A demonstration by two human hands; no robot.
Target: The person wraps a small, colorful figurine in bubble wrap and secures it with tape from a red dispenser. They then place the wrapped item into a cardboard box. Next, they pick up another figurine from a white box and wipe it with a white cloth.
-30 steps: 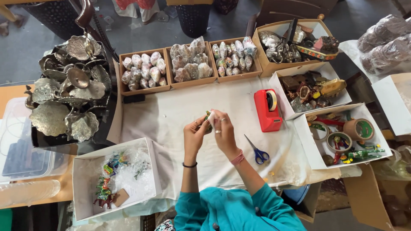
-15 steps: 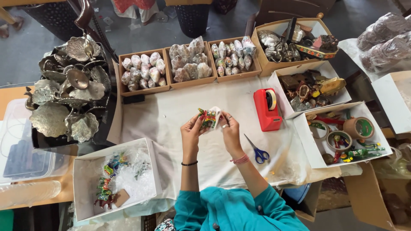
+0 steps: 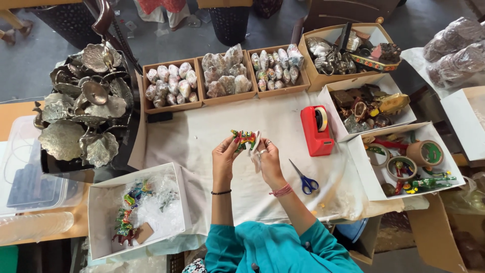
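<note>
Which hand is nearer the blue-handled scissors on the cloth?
Right. The right hand is just up and left of the scissors, apart from them, gripping white wrapping by a colourful figurine. The left hand holds the figurine farther left.

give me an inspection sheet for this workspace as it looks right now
surface: table under a white cloth, creased.
job's things: small painted figurine with white wrap, held up between both hands.
clutter: red tape dispenser, blue-handled scissors, three brown trays of wrapped pieces, white box of painted figurines, boxes of trinkets and tape rolls, metal leaf dishes.
grippers: left hand and right hand both grip the figurine.
cables: nothing seen.
surroundings: grey floor, dark baskets, clear plastic tub.
</note>
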